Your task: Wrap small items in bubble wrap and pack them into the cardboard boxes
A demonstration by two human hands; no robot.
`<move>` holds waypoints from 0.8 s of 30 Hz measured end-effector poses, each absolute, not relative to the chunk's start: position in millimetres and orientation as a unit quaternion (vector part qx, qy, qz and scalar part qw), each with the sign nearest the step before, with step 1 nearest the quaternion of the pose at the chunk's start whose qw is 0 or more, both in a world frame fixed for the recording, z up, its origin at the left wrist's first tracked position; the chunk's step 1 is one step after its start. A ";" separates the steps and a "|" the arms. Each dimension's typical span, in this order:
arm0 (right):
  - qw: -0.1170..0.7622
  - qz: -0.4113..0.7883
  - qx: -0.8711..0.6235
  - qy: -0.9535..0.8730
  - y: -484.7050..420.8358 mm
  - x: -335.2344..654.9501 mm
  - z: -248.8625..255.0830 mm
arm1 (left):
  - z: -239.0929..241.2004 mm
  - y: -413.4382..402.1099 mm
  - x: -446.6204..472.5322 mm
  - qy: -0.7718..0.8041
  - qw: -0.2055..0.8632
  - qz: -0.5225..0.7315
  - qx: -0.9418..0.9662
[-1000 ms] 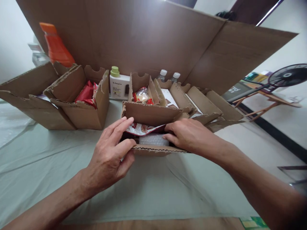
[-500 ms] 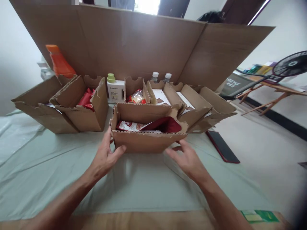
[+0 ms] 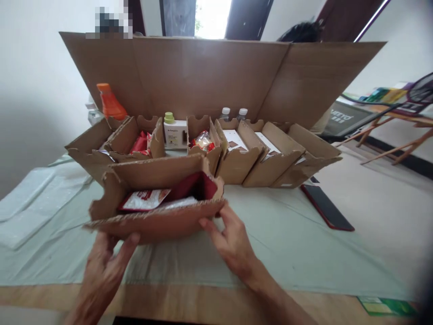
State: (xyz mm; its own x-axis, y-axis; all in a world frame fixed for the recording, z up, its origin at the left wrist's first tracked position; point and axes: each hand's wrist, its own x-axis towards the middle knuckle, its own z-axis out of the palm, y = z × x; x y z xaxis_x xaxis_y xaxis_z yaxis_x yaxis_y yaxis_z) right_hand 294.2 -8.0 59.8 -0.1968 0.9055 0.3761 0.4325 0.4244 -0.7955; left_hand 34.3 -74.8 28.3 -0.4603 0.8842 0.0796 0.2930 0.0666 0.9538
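Note:
An open cardboard box (image 3: 169,223) is between my two hands, nearest to me, its left end turned toward me. My left hand (image 3: 104,264) grips its lower left corner, the thumb against the front wall and the other fingers partly hidden beneath. At the right end my right hand (image 3: 233,243) holds the corner, with fingertips hidden behind the cardboard and the thumb by the front wall. Inside lie a red-and-white printed packet (image 3: 145,199) and a dark red pouch-like piece (image 3: 189,187). Whether the box's underside touches the cloth I cannot tell.
Behind stands a row of cardboard bins (image 3: 237,164), with a white bottle (image 3: 176,133) with a green cap among them. An orange bottle (image 3: 113,106) stands at the back left before a tall cardboard panel (image 3: 209,76). A dark phone (image 3: 326,205) lies right, plastic sheeting (image 3: 30,198) left.
The box has come away from the row, toward me and to the left, and has turned at an angle. Both hands have moved with it. The camera view has shifted too.

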 end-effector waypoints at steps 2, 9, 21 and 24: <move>0.454 0.263 -0.494 -0.693 1.4 305.1 67.4 | 36.4 -54.0 52.0 0.630 0.283 0.550 0.470; 0.464 0.165 -0.594 -0.636 -55.4 362.4 52.1 | 26.4 -66.6 96.2 0.543 0.276 0.530 0.590; 0.466 0.438 -0.383 -0.666 36.0 286.0 18.0 | -3.0 -138.6 70.7 0.715 0.193 0.469 0.480; 0.475 0.450 -0.369 -0.660 53.1 285.0 14.3 | -6.3 -139.3 80.4 0.670 0.202 0.494 0.516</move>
State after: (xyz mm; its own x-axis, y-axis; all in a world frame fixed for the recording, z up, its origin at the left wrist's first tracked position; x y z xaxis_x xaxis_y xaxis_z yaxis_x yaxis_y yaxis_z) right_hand 285.0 53.1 14.3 -0.2758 0.9148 0.2951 0.0587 0.3225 -0.9448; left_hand 80.4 -139.3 -6.3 -0.3853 0.8911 0.2398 0.4928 -0.0211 0.8699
